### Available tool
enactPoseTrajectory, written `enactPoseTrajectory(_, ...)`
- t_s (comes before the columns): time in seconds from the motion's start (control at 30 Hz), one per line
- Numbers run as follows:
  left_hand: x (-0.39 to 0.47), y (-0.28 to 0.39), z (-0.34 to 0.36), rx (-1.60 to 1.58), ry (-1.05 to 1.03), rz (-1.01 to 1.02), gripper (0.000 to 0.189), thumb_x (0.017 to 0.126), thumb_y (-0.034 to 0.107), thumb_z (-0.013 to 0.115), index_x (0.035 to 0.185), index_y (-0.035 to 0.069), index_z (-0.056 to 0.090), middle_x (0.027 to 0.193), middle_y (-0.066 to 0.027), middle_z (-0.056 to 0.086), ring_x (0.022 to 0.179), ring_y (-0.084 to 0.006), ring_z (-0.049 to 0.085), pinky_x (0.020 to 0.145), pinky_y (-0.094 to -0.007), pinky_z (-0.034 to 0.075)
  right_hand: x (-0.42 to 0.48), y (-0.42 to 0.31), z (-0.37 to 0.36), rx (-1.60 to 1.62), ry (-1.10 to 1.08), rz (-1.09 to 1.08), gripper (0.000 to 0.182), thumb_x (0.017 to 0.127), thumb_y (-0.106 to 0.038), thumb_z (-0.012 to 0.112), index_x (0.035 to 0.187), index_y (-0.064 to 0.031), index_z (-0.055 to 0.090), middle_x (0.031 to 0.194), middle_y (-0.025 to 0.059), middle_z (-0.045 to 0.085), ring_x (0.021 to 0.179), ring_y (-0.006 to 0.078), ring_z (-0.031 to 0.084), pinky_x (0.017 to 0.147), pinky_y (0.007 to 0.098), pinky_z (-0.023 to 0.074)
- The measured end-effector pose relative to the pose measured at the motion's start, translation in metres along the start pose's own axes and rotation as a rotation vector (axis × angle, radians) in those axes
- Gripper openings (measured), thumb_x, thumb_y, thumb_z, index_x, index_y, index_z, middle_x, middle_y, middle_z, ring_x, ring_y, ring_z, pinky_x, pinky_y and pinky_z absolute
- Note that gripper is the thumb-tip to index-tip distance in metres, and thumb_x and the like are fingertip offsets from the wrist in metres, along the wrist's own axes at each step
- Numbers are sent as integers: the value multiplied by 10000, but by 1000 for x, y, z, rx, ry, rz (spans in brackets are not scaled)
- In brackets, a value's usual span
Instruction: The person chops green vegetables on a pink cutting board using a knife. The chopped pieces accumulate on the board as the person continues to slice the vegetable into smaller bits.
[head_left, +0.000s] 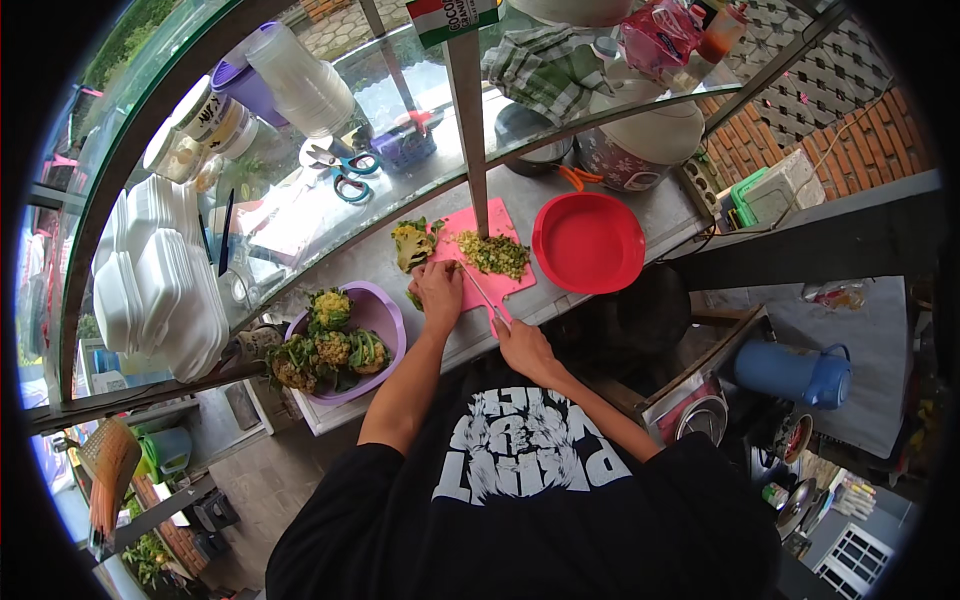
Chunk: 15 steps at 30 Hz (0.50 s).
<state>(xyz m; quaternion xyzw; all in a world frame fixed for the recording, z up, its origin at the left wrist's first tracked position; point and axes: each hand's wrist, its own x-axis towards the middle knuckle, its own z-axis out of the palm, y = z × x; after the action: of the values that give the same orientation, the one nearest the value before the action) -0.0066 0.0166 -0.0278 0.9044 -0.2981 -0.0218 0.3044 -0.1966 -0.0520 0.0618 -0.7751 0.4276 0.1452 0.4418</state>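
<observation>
A pink cutting board (516, 217) lies on the metal counter with a heap of chopped cauliflower (493, 255) on it. My right hand (527, 351) grips a kitchen knife (478, 287), its blade angled across the board beside my left fingertips. On the board's left edge, my left hand (437, 291) is curled down over a cauliflower piece (414, 300), mostly hidden under the fingers. A larger cut cauliflower chunk (414, 245) rests just beyond that hand. To the left, a purple basin (393, 319) holds several leafy yellowish cauliflower heads (331, 348).
Right of the board sits a red plastic basin (589, 242). Behind it stand a floral rice cooker (626, 150) and a pan with an orange handle (532, 142). A metal post (469, 120) and glass shelf rise over the counter, bearing scissors (351, 171) and foam boxes (161, 292).
</observation>
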Motion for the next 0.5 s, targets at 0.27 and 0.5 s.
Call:
enactPoseTrajectory(0.27, 0, -4, -1, -14, 19, 41, 211, 836, 193, 800, 1024, 100, 774, 1064, -56, 718, 1141, -311, 557, 983, -502, 344, -1, -2, -1, 5, -22, -5, 679, 1081, -530, 418, 1117, 94, 681, 1056, 392, 690, 1066, 557, 660, 966, 590, 517)
enactPoseTrajectory(0.5, 1, -5, -2, -36, 8, 25, 179, 839, 191, 804, 990, 96, 788, 1015, -54, 731, 1142, -311, 561, 989, -499, 336, 0, -2, 4, 1, -71, 8, 665, 1090, -517, 410, 1122, 93, 674, 1077, 397, 683, 1078, 569, 649, 977, 594, 511)
